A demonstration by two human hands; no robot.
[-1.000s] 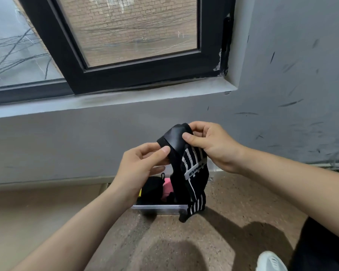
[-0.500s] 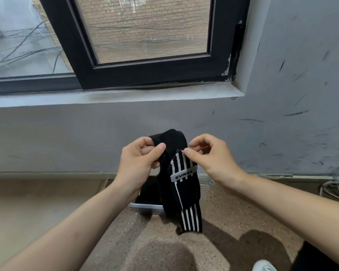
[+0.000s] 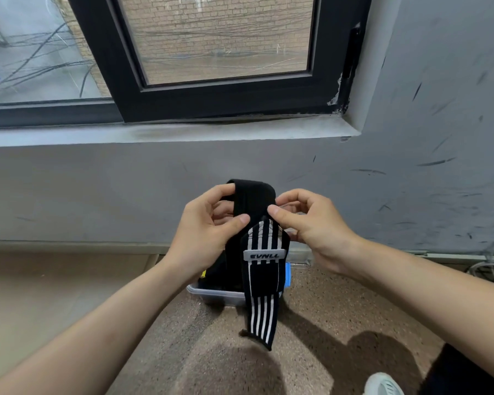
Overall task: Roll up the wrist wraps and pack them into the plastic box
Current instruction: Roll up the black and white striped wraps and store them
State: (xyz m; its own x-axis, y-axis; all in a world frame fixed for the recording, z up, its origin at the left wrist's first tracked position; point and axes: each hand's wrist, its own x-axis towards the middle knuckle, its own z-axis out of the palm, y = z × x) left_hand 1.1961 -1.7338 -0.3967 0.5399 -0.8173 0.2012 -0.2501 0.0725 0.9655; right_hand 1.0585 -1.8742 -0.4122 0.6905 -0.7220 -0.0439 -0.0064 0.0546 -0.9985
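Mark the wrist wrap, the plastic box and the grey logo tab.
wrist wrap point(image 3: 264, 276), head view, black patch below the tab.
plastic box point(image 3: 214, 295), head view, clear front wall.
logo tab point(image 3: 264, 255), head view, its lettering.

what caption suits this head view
Left hand and right hand hold a striped wrist wrap above the plastic box.

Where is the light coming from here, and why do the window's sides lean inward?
Head view: arm shadows fall towards the camera on the speckled brown floor, so light likely comes through the black-framed window; its uprights lean, probably from the wide-angle, downward-tilted lens; the black-and-white striped wrist wrap looks sharp.
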